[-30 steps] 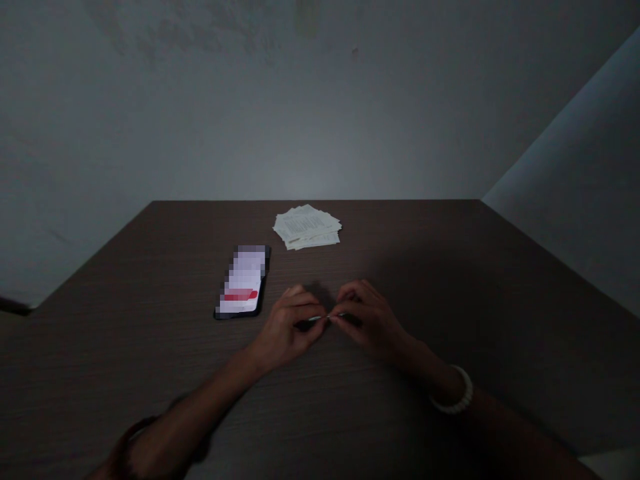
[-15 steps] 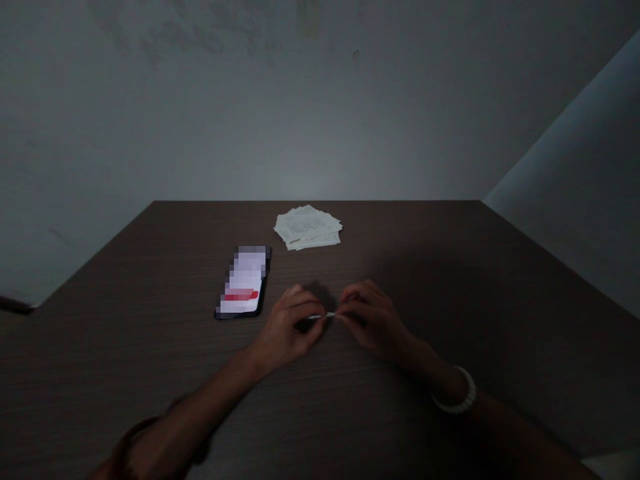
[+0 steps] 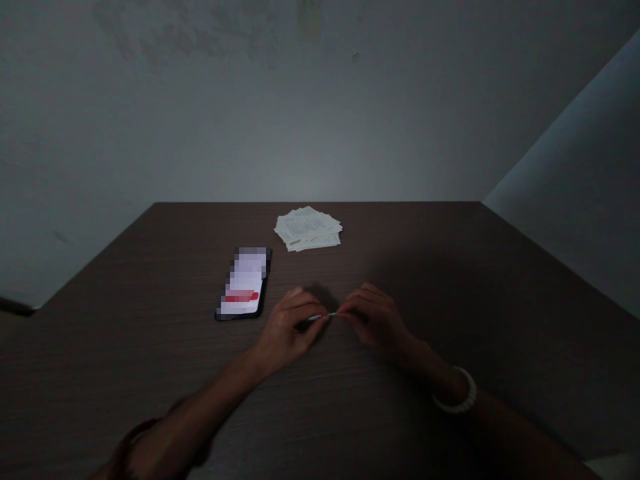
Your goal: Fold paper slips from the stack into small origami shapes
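Observation:
Between my fingertips is a thin white strip (image 3: 333, 314), narrow like rolled or folded paper; its exact kind is too small to tell. My left hand (image 3: 290, 327) pinches it between thumb and fingers, and a pale bit of it shows inside the grip. My right hand (image 3: 375, 317) pinches the other end, fingers curled, a white beaded bracelet on the wrist. Both hands are low over the brown table, close together. A phone (image 3: 244, 280) with a lit screen lies left of my left hand. Beyond the hands rests a loose stack of printed paper sheets (image 3: 310, 228).
The dark wood-grain table (image 3: 425, 233) reaches back to a grey wall (image 3: 320, 120) with stained patches. A slanting pale surface (image 3: 590, 167) rises at the right. The light is dim, and shadow covers the right side of the tabletop.
My hands stay pinched on the white strip with only slight finger shifts; the right fingers have moved a little. The phone and the paper stack lie as before.

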Tool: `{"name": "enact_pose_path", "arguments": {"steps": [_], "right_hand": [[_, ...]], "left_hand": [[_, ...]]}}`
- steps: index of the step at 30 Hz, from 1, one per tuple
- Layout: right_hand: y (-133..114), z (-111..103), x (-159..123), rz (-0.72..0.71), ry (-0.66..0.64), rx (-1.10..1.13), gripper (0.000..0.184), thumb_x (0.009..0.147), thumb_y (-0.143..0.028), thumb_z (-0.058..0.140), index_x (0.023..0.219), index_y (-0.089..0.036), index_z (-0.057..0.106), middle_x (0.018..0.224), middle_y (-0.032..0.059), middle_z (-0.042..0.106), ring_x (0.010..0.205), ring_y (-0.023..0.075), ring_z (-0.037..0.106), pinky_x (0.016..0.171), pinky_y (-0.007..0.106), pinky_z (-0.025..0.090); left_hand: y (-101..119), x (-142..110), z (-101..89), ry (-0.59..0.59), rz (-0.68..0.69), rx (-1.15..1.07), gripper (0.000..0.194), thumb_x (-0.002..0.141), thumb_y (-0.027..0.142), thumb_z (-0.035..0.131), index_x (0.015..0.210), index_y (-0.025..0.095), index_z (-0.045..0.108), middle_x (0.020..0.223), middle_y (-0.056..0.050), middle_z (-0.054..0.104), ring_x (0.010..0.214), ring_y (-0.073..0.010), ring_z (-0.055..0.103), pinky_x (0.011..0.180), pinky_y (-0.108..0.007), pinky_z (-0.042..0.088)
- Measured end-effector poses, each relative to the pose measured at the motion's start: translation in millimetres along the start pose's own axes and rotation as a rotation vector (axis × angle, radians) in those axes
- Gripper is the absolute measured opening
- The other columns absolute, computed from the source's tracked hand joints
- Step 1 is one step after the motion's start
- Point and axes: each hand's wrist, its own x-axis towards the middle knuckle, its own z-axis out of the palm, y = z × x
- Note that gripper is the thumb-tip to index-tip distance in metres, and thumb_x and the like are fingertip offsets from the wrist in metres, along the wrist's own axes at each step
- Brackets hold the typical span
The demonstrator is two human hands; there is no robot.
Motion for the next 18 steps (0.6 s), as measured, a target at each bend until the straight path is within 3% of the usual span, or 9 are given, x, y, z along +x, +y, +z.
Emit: {"name": "enact_pose_path", "arguments": {"steps": [8, 13, 16, 18], "right_hand": [[7.8, -1.2, -3.7, 0.022, 0.003, -0.038, 0.01, 0.092, -0.022, 0.057, 0.084, -0.021, 0.061, 0.08, 0.0017, 0.067, 0.075, 0.0164, 0.054, 0.072, 0.03, 0.044], [10.6, -0.8, -5.8, 0.055, -0.034, -0.03, 0.005, 0.09, -0.024, 0.061, 0.087, -0.021, 0.064, 0.08, 0.0017, 0.068, 0.076, 0.0167, 0.054, 0.072, 0.03, 0.044], [10.0, 0.7, -7.0, 0.13, -0.038, -0.013, 0.001, 0.087, -0.022, 0.065, 0.087, -0.021, 0.065, 0.075, 0.0006, 0.066, 0.071, 0.0157, 0.054, 0.068, 0.028, 0.042], [8.0, 2.2, -7.0, 0.213, -0.048, -0.015, 0.008, 0.084, -0.02, 0.067, 0.092, -0.021, 0.065, 0.075, 0.0001, 0.065, 0.069, 0.0147, 0.054, 0.064, 0.026, 0.042]], "left_hand": [[-9.5, -3.3, -0.8, 0.012, -0.044, 0.023, 0.012, 0.089, 0.021, 0.061, 0.084, 0.017, 0.07, 0.075, -0.003, 0.066, 0.074, -0.0169, 0.055, 0.069, -0.031, 0.043], [-10.5, -3.3, -2.9, -0.04, -0.107, 0.022, 0.014, 0.09, 0.024, 0.06, 0.083, 0.018, 0.07, 0.072, -0.001, 0.065, 0.072, -0.0169, 0.055, 0.072, -0.033, 0.04], [-9.4, -1.6, -3.5, -0.093, -0.177, -0.002, 0.016, 0.092, 0.024, 0.056, 0.084, 0.018, 0.069, 0.075, -0.001, 0.066, 0.073, -0.0169, 0.057, 0.074, -0.034, 0.041], [-8.7, -0.8, -2.6, -0.13, -0.203, 0.035, 0.017, 0.093, 0.022, 0.054, 0.084, 0.017, 0.068, 0.076, -0.002, 0.066, 0.074, -0.0178, 0.057, 0.074, -0.035, 0.041]]}}
